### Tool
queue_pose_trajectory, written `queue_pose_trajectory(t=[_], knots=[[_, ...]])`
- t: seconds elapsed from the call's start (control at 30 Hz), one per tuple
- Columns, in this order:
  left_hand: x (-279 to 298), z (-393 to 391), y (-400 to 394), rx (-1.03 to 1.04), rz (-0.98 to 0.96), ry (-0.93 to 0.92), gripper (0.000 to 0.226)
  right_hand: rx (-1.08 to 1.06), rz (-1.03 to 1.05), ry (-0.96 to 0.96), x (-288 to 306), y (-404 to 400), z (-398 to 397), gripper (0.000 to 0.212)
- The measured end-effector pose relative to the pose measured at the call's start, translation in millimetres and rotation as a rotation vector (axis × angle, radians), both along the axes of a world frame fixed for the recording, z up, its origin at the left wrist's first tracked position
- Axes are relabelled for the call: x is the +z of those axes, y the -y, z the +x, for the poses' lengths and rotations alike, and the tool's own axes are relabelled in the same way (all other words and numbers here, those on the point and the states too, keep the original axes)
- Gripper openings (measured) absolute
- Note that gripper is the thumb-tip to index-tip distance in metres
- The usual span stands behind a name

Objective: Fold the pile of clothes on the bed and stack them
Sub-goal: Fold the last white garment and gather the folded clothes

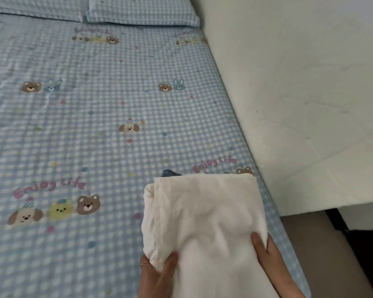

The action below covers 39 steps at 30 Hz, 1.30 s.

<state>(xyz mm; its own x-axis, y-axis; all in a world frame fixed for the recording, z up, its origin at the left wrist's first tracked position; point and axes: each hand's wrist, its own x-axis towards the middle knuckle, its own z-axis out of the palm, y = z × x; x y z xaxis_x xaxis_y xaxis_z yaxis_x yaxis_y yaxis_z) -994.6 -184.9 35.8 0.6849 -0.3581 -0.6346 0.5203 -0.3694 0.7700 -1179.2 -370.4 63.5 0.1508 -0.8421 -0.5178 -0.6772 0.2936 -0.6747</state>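
A folded white garment (205,214) lies at the near right of the bed (95,130), close to the wall side. My left hand (157,274) grips its near left edge, thumb on top and fingers underneath. My right hand (267,250) holds the near right edge, thumb on top of the cloth. A dark blue piece of clothing (169,173) peeks out from under the garment's far edge; most of it is hidden.
The bed has a blue checked sheet with cartoon animals. Two matching pillows (138,11) lie at the head. A pale wall (299,93) runs along the bed's right side, with floor (323,254) at the near right.
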Motion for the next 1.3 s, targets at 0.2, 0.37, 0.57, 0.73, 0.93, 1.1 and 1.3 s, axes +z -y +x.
queue_pose_trajectory(t=[0.2, 0.37, 0.57, 0.73, 0.93, 1.1, 1.3], knots=[[-46, -68, 77, -0.071, 0.138, -0.057, 0.061, 0.073, 0.006, -0.052, -31, 87, -63, 0.05], [-59, -81, 103, -0.186, 0.416, 0.061, 0.081, 0.183, -0.103, -0.392, -64, 104, -70, 0.048], [-55, -97, 118, -0.915, 0.389, 1.033, 0.073, 0.691, -0.597, -0.598, -61, 64, -39, 0.07], [-100, -90, 130, -1.136, 0.509, 0.915, 0.09, 0.771, -0.491, -0.666, -96, 70, -34, 0.078], [-116, -90, 136, -1.178, 0.57, 0.892, 0.087, 0.77, -0.437, -0.647, -118, 73, -33, 0.071], [-58, -63, 110, -1.214, 0.523, 0.994, 0.059, 0.721, -0.56, -0.487, -65, 59, -9, 0.078], [2, 28, -48, -0.629, 0.584, 0.601, 0.047, 0.749, -0.583, 0.099, -23, -53, 96, 0.092]])
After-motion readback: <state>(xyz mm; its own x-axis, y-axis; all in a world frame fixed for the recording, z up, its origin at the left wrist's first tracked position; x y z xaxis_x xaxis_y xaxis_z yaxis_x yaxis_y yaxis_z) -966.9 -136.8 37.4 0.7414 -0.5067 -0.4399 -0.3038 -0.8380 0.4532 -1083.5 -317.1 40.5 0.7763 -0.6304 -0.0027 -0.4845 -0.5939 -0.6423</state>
